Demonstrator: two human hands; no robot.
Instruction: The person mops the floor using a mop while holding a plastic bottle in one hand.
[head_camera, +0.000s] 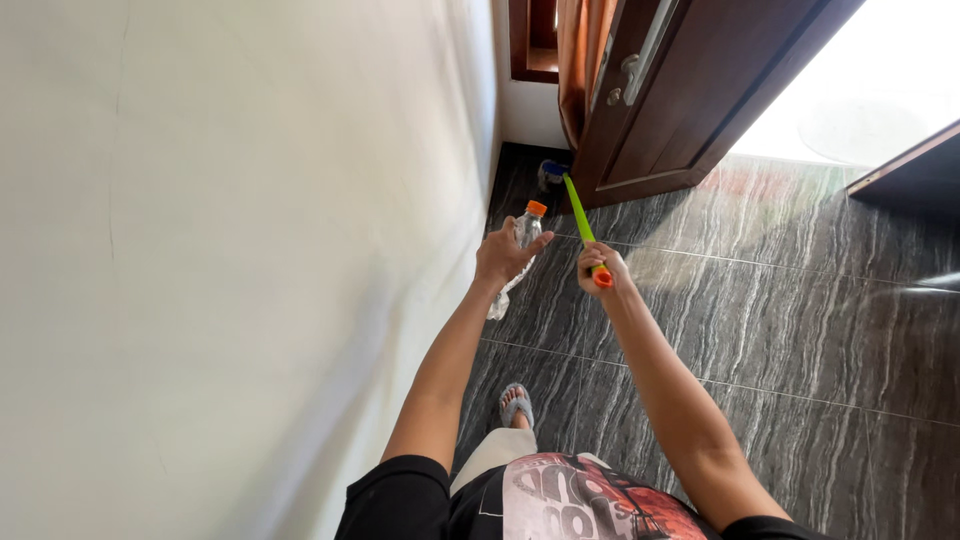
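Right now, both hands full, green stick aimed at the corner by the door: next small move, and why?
Probably push the green stick a little further forward with the right hand. Its far end sits at a small blue-topped object in the corner beside the wooden door. The left hand is occupied with the clear plastic bottle.

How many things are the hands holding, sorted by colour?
Clear plastic bottle with orange cap, in left hand: 1
Green stick with orange end, in right hand: 1
Total: 2
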